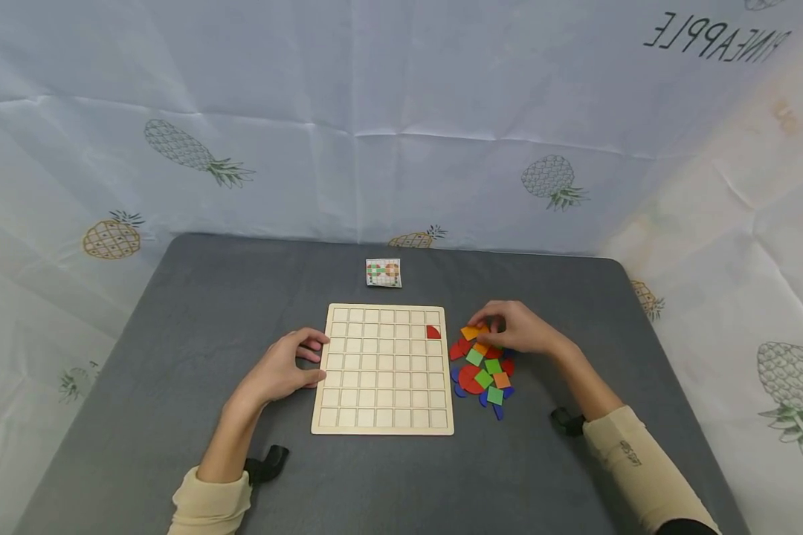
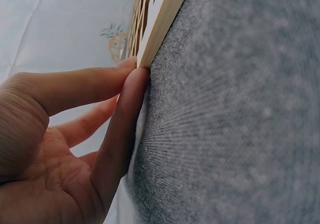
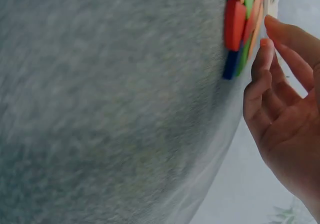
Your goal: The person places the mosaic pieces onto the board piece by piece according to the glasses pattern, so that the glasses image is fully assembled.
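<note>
A pale wooden board marked with a grid of squares lies flat on the grey table. One red quarter-circle piece sits in a square near its upper right corner. My left hand touches the board's left edge with thumb and fingers, spread apart along it. In the left wrist view, fingertips meet the board's side. Over the far end of a pile of coloured pieces, my right hand reaches with thumb and forefinger around orange pieces. The right wrist view shows a gap between its fingertips.
Red, green, orange and blue pieces overlap in the pile just right of the board. Beyond the board lies a small printed pattern card. A white pineapple-print cloth hangs behind the table.
</note>
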Demonstrator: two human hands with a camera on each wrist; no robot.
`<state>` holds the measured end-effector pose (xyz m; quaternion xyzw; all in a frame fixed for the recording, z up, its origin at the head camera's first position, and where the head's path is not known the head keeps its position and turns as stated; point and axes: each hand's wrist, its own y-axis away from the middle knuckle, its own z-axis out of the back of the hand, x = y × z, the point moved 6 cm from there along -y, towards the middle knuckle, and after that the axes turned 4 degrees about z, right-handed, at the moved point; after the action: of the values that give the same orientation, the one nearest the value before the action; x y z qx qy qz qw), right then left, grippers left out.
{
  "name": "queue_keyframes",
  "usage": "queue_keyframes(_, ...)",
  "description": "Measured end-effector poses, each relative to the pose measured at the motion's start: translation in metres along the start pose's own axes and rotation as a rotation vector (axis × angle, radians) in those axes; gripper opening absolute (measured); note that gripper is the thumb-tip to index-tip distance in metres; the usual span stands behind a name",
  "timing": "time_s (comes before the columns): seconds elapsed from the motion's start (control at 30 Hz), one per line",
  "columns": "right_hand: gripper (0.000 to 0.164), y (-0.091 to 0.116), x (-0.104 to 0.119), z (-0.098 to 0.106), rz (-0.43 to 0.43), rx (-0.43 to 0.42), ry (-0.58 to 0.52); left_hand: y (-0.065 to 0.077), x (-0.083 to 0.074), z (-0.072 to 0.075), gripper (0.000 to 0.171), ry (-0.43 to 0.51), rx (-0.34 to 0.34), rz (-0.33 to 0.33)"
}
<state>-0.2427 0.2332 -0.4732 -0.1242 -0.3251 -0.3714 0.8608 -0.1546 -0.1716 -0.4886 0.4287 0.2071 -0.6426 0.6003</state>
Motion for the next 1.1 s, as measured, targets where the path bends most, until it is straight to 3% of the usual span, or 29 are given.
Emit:
queue_keyframes(0.4,0.030,0.001,-0.016,0.007,-0.024,0.035,-0.017,0.000,0.001,0.000,0.051,0.019,-0.001,0.006)
queue_keyframes(0.63,0.024,-0.002,-0.018,0.008,0.007,0.043,-0.019,0.000,0.002,0.000,0.051,0.026,-0.001,0.013)
queue_keyframes(1.1,0.027,-0.008,0.003,0.006,0.069,-0.058,-0.052,0.001,0.002,-0.001,0.051,0.031,-0.010,0.010)
